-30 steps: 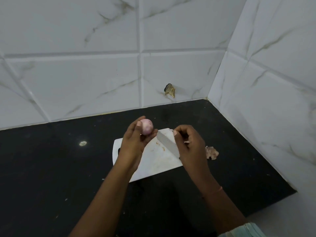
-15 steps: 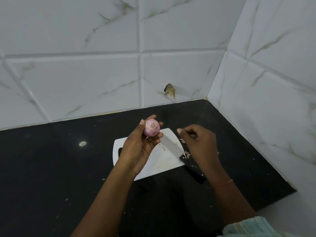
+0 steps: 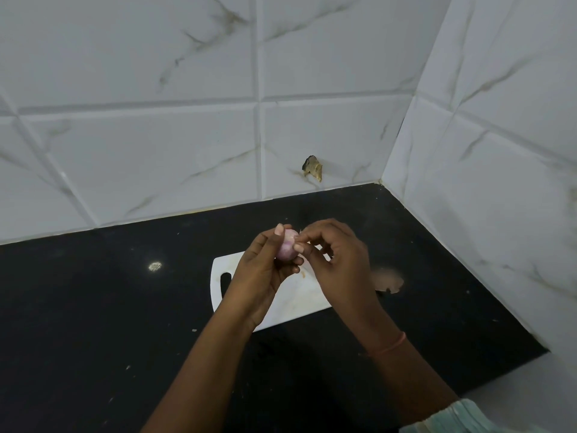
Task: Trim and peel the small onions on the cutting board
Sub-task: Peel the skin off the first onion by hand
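Observation:
A small pinkish-purple onion sits in the fingers of my left hand, held up above the white cutting board. My right hand is against the onion's right side, its thumb and forefinger pinching at the skin near the top. The knife is hidden from view behind my right hand and forearm. Most of the board's right half is covered by my hands.
A pile of onion peel lies on the black counter just right of the board. White marble-look tiles form the back wall and the right wall, meeting in a corner. A chipped hole marks the back wall.
My right hand laid the knife down on the board's right edge, then moved left to the onion and pinched its skin. My left hand kept the onion raised.

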